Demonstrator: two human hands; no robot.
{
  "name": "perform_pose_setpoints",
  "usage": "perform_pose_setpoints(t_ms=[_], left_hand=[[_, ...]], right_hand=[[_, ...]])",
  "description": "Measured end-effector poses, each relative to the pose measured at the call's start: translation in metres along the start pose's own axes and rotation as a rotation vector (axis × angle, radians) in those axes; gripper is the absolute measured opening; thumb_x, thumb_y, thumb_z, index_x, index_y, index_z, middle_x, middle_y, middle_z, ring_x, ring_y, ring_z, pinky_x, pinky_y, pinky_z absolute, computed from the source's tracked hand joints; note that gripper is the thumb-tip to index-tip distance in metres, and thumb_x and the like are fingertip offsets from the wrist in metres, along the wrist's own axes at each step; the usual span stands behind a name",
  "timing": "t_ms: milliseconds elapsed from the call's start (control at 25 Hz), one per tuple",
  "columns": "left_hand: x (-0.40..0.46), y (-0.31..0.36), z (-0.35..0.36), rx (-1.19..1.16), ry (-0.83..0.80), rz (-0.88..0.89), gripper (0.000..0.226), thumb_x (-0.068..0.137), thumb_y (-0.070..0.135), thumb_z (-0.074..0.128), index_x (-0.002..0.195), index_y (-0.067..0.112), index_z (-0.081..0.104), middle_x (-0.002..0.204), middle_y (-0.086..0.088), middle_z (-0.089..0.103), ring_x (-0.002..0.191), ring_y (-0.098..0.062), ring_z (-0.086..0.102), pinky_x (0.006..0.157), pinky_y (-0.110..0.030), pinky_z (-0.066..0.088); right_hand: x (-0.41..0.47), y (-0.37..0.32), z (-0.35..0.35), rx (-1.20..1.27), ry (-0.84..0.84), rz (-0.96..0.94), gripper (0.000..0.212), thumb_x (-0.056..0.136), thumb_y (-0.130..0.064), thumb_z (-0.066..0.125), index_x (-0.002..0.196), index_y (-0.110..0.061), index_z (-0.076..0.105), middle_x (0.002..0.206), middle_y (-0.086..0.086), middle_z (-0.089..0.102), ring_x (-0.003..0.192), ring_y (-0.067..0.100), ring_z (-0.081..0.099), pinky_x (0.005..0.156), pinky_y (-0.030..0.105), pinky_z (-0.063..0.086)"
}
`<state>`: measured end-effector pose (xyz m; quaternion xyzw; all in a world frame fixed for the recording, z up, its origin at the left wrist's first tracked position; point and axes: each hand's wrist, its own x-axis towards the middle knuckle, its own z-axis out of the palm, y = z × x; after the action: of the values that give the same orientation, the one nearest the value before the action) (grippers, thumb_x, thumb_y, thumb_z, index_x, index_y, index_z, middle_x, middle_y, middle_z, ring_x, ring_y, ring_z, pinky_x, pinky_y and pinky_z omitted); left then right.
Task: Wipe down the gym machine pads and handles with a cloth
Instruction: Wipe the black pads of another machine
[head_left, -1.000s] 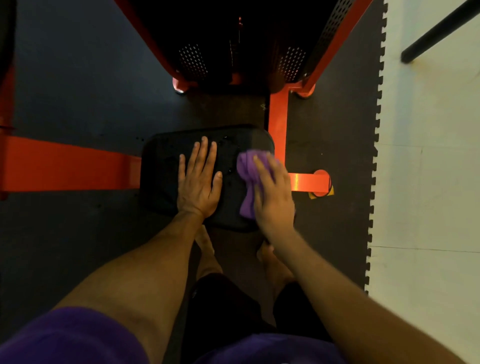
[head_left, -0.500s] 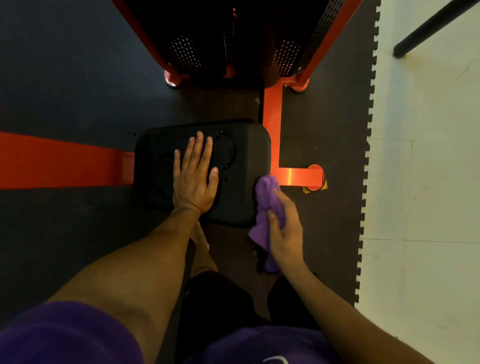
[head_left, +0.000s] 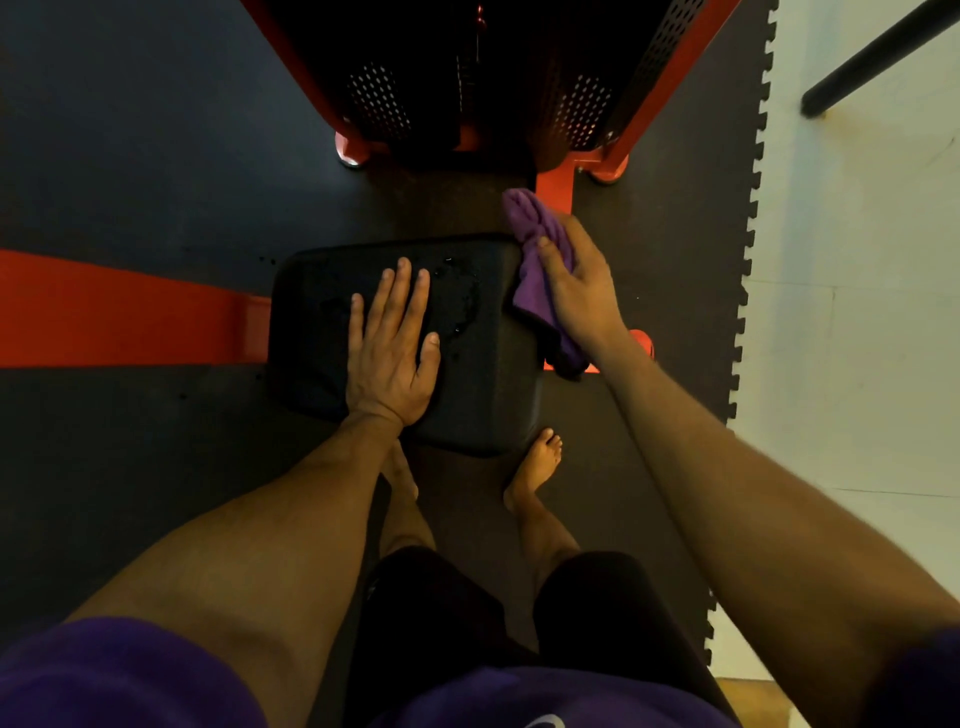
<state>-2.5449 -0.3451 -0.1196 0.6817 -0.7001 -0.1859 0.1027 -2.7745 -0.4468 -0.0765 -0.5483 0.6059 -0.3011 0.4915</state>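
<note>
Head view. Pad (head_left: 483, 364), black, sits low between orange frame (head_left: 119, 312) bars; droplets glisten near its middle. Left hand (head_left: 389, 358) lies flat on top, fingers straight and slightly spread, bracing. Right hand (head_left: 576, 296) holds purple cloth (head_left: 535, 244) at pad's far right corner, fingers laid over the bunched fabric, thumb side hidden; cloth tail hangs down the right side. Step judged: wiping right edge. To do well: flatten cloth for wider contact, run full length of the side, then sweep across the wet patch, shifting the bracing hand to expose covered area.
</note>
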Motion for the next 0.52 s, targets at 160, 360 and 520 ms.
perform_pose_setpoints(t_ms=[160, 360, 520], left_hand=[[-0.001, -0.002, 0.001, 0.001, 0.001, 0.006, 0.068, 0.103, 0.043, 0.026, 0.165, 0.019, 0.015, 0.173, -0.005, 0.01, 0.16, -0.02, 0.005, 0.128, -0.056, 0.005], [0.0, -0.003, 0.002, 0.001, -0.02, -0.006, 0.068, 0.103, 0.044, 0.026, 0.165, 0.021, 0.012, 0.173, -0.004, 0.007, 0.16, -0.019, 0.004, 0.128, -0.055, 0.005], [0.0, -0.003, 0.003, -0.017, -0.002, -0.027, 0.069, 0.101, 0.042, 0.027, 0.165, 0.019, 0.013, 0.173, -0.002, 0.009, 0.16, -0.017, 0.005, 0.128, -0.054, 0.005]], right_hand=[[-0.115, 0.02, 0.025, 0.058, 0.113, 0.144, 0.047, 0.104, -0.021, 0.054, 0.149, -0.015, 0.044, 0.145, -0.004, 0.052, 0.134, 0.002, 0.047, 0.111, 0.018, 0.037], [-0.115, 0.022, 0.003, 0.058, 0.057, 0.206, 0.039, 0.104, -0.026, 0.055, 0.142, -0.023, 0.05, 0.132, -0.01, 0.06, 0.123, 0.008, 0.057, 0.106, 0.038, 0.048], [-0.002, -0.009, -0.046, -0.031, -0.149, 0.069, 0.036, 0.104, -0.022, 0.056, 0.139, -0.026, 0.053, 0.129, -0.01, 0.062, 0.119, 0.003, 0.059, 0.106, 0.034, 0.048]])
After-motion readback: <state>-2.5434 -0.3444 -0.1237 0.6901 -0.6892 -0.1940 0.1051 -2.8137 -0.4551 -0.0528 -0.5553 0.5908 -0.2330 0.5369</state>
